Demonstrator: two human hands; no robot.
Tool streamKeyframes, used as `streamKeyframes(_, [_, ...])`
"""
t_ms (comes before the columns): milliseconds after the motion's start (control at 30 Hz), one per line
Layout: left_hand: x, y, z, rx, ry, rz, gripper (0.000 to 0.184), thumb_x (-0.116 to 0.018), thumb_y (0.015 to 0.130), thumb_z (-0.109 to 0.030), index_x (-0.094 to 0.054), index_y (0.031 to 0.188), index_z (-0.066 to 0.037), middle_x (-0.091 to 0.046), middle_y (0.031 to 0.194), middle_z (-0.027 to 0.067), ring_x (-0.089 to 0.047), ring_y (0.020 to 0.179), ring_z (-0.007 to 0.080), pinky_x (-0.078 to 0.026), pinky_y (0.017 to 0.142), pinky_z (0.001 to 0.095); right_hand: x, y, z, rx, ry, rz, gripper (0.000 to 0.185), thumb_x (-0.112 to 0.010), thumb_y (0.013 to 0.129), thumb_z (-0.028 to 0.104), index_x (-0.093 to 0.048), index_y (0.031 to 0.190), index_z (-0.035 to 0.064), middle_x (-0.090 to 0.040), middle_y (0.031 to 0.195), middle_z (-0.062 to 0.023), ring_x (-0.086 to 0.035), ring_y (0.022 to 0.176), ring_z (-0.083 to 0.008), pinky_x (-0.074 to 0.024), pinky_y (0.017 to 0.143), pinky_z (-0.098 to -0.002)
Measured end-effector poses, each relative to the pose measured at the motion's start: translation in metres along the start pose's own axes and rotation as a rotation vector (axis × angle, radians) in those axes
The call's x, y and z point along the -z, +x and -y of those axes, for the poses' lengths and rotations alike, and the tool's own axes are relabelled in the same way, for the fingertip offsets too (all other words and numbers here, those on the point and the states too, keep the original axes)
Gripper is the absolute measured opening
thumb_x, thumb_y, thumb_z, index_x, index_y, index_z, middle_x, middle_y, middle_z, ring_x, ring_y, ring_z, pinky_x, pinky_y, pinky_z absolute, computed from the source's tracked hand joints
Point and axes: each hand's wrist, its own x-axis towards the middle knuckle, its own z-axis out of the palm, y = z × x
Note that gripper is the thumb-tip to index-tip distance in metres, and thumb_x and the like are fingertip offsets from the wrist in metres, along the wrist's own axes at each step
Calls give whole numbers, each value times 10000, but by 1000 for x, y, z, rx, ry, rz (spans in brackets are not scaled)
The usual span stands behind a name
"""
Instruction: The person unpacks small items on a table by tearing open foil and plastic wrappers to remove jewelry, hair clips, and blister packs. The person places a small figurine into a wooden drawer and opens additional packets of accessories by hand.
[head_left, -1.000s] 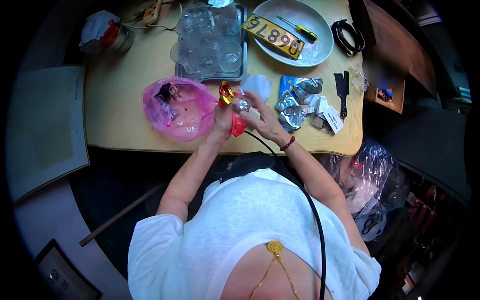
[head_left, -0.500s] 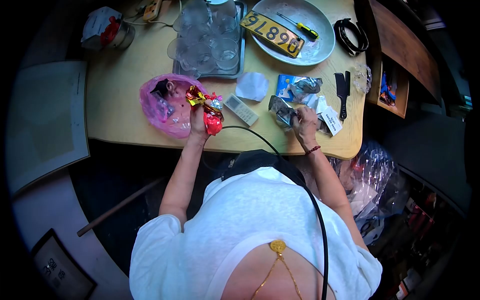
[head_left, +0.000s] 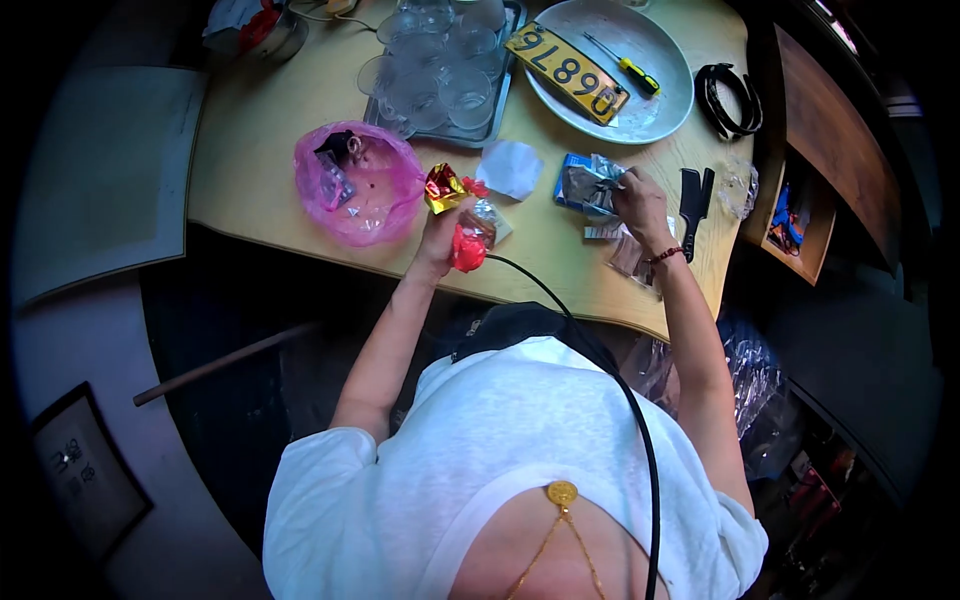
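Observation:
My left hand [head_left: 437,240] is closed around a bunch of crumpled wrappers, with gold foil [head_left: 444,188] sticking out above and red wrapping [head_left: 469,248] at the side. Clear, shiny film shows among them. Just left of it lies an open pink plastic bag [head_left: 390,225] with small dark and clear bits inside. My right hand [head_left: 645,208] pinches a crumpled clear plastic wrapper [head_left: 592,186] over a blue box [head_left: 567,182]. Partly hidden behind the left hand's wrappers is a white remote control [head_left: 500,228]. Papers and clear packaging [head_left: 632,262] lie below the right hand.
At the back stand a tray [head_left: 487,132] of clear plastic cups [head_left: 465,95] and a white basin [head_left: 672,100] holding a yellow number plate [head_left: 565,72] and a screwdriver [head_left: 638,76]. A black comb [head_left: 692,210], white paper [head_left: 511,168] and coiled belt [head_left: 728,100] lie around. A drawer [head_left: 800,225] is open.
My left hand has moved right with its wrappers, away from the pink bag. My right hand has shifted up to the wrapper by the blue box; the dark wrapper it held has left its spot.

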Motion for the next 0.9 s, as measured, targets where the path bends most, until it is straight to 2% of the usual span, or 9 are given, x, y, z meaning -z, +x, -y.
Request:
streamKeyframes(67, [-24,-6,-4,18,-94,3,340,-578,821,-241,-476,1071,-33,-583,858,67,-604,686,159,-524,564,297,15,2,22,-277,368,-105,140,-610,675,21,-576,810,16,-538,719,-100,-571,635,-253,-451,576,-321])
streamKeyframes(200, [-59,-12,3,81,-232,189,384,-587,808,-207,-452,1123,-33,-580,926,80,-606,781,170,-533,661,344,13,-2,67,-414,583,-182,195,-632,696,37,-578,881,10,-580,754,-116,-586,613,-218,-454,571,-286])
streamKeyframes(267, [-72,-16,7,56,-251,186,434,-601,793,-180,-419,1160,-37,-570,982,90,-601,840,179,-520,753,368,9,-3,97,-366,684,-149,205,-623,690,7,-569,888,9,-591,781,-131,-598,653,-233,-463,588,-298])
streamKeyframes(467, [-31,-18,10,137,-325,192,426,-618,776,-209,-433,1112,-24,-569,960,112,-602,826,217,-540,677,356,-4,-1,142,70,695,37,278,-556,652,-73,-545,911,29,-558,790,-152,-575,752,-321,-458,647,-345])
streamKeyframes(567, [-10,-17,19,15,-396,93,458,-663,743,-209,-443,1114,-53,-578,903,72,-597,818,202,-537,651,337,-15,7,147,-12,815,214,249,-575,703,-41,-557,944,21,-592,792,-127,-600,738,-240,-463,652,-314])
streamKeyframes(667, [9,-17,8,-112,-464,145,502,-714,697,-220,-457,1104,-76,-579,868,47,-591,807,185,-530,674,327,-16,25,144,-275,1302,649,255,-599,814,108,-554,1016,-40,-638,822,-62,-558,764,-73,-462,690,-226])
streamKeyframes(767, [25,-25,-11,-166,-393,98,621,-728,647,-213,-429,1167,-50,-548,993,60,-566,889,183,-498,767,334,-55,38,112,-329,1021,384,315,-622,763,103,-544,1039,-26,-616,931,-118,-575,869,-169,-459,772,-282])
streamKeyframes(833, [39,-29,-17,-138,-413,121,693,-692,660,-194,-385,1255,-17,-514,1133,94,-546,973,201,-474,835,348,-70,41,107,175,123,-21,421,-627,687,95,-521,1081,-8,-546,1079,-170,-508,1033,-292,-411,875,-364])
streamKeyframes(900, [37,-32,-26,-119,-459,161,604,-719,667,-219,-425,1168,-53,-540,997,57,-567,886,183,-494,772,351,-85,38,107,166,39,66,452,-616,663,101,-510,1089,-7,-506,1125,-185,-456,1072,-339,-380,903,-398])
